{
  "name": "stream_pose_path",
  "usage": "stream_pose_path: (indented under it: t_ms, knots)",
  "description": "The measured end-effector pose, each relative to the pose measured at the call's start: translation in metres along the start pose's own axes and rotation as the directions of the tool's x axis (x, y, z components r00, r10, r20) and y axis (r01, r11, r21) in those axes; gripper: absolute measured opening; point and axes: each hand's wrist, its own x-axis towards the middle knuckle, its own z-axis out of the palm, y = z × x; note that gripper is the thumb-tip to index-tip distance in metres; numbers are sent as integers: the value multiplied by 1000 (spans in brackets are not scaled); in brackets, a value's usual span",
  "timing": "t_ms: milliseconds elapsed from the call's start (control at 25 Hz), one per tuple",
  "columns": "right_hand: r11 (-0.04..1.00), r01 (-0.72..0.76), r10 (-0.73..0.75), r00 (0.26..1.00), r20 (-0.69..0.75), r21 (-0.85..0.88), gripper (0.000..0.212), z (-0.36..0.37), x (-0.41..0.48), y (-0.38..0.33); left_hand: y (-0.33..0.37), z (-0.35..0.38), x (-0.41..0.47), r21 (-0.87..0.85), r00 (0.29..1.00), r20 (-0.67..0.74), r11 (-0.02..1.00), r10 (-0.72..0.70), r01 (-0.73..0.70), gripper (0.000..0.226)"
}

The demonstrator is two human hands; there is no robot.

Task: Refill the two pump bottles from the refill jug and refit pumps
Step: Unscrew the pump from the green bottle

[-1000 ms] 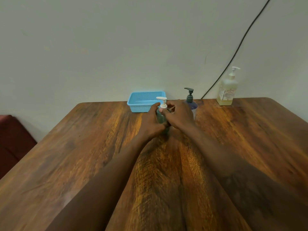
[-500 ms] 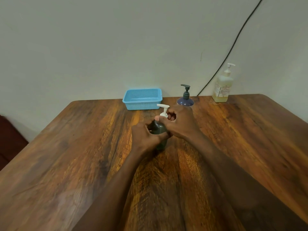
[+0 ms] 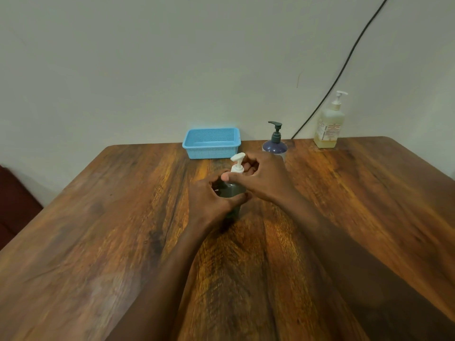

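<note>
A: Whereabouts of the dark grey plastic pump bottle point(image 3: 230, 189)?
B: Stood upright on the brown wooden counter point(image 3: 98, 242), approx. mid-counter, between both hands.
A: Left hand point(image 3: 209, 201) – doing what?
B: Gripped the bottle's body from the left, fingers curled across the front.
A: & the right hand point(image 3: 264, 179)?
B: Lay over the bottle's shoulder from the right. Had its thumb across the neck, just under the white plastic pump point(image 3: 237, 161), w/ fingers curled behind the pump's collar. Pinched that collar, so not empty.
A: Pump seated?
B: Sat on the neck w/ nozzle tilted up & to the left. Couldn't tell whether screwed tight or loose.
A: Anything else up there?
B: Spotted a light blue mesh plastic basket point(image 3: 211, 143) at the far edge, against the pale wall point(image 3: 147, 70), well apart from the hands. Just right of it, saw a dark blue round bottle point(image 3: 274, 146) w/ dark pump fitted, lower part hidden behind the right hand. Further right, at the far corner, noted a clear bottle of yellow liquid point(image 3: 328, 126) w/ white pump & label, upright. Also picked out a black cable point(image 3: 344, 62) climbing the wall between those two bottles, plus a dark red seat point(image 3: 14, 207) at the left edge.
</note>
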Motion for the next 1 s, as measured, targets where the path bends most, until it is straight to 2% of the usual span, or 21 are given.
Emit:
stream_pose_path:
  t_ms: [120, 280, 360, 440, 520, 600, 640, 800, 1000]
  knots:
    - [991, -43, 34, 997, 69, 130, 42, 2, 3, 1, -1, -3, 1, -6, 1000, 27, 1000, 10, -10, 72]
    - [942, -98, 25, 975, 222, 321, 66, 1, 6, 7, -5, -11, 3, -29, 999, 36, 999, -16, 17, 73]
    - [963, -78, 31, 983, 181, 259, 64, 5, 4, 2, -4, -12, 2, -12, 1000, 10, 1000, -16, 16, 70]
    - [998, -12, 10, 1000, 19, 69, 53, 10, 2, -5, -2, -10, 1, 3, 1000, -24, 1000, -19, 19, 66]
    - [1000, 26, -26, 997, -68, -7, 42, 12, 0, -11, 0, -10, -1, 12, 999, -37, 1000, 1, -1, 67]
    - [998, 24, -25, 1000, 18, 54, 32, 10, 2, -13, 0, -13, -3, 7, 1000, -8, 1000, 8, -8, 69]
    - [995, 12, -20, 997, 81, 103, 35, 8, 2, -13, -1, -15, -5, -3, 1000, 12, 1000, 2, -2, 70]
    - [952, -49, -27, 970, 243, 301, 67, 6, 2, -7, -7, -20, -12, -41, 999, 39, 999, -10, 12, 76]
    - [909, -84, -82, 924, 373, 408, 65, 3, 8, -6, -13, -26, -12, -71, 992, 112, 995, -57, 65, 79]
